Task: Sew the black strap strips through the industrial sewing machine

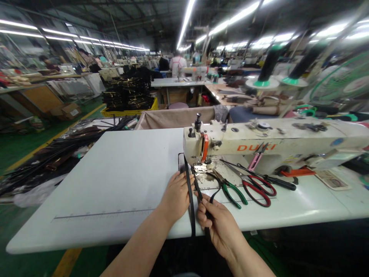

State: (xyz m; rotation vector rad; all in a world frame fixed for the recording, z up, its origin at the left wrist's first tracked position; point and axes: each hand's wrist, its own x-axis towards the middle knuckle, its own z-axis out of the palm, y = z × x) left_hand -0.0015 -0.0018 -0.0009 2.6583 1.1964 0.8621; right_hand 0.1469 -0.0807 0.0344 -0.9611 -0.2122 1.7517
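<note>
Black, narrow strips of strap-like material [192, 215] run from the near edge of the table to the sewing head. The right hand [215, 217] pinches one strip between thumb and bent fingers, just in front of the presser foot. The left hand [176, 194] lies flat, fingers outstretched and not closed on anything, with the other length crossing over its fingers. For good control here, I'd judge, the right hand should guide lightly without tugging, so the strip stays flat and square to the metal presser foot [201, 168]. The left fingertips sit very near that foot and should be kept clear of the needle area. The curled loop beside the right hand could snag on the green-handled pliers [232, 192], so it would be safer with more room.

On the white tabletop [121, 165], a printed ruler scale [103, 214] shows tick marks; its figures are too small to read. Beyond the red-handled scissors [259, 188], the cream sewing machine [302, 136] carries orange capitals that seem to spell "DUKI", partly covered by the tips of pink-handled snips [256, 158]. Its oval blue badge [336, 142] is illegible, as is the white label [74, 112] on a brown cardboard box farther off.
</note>
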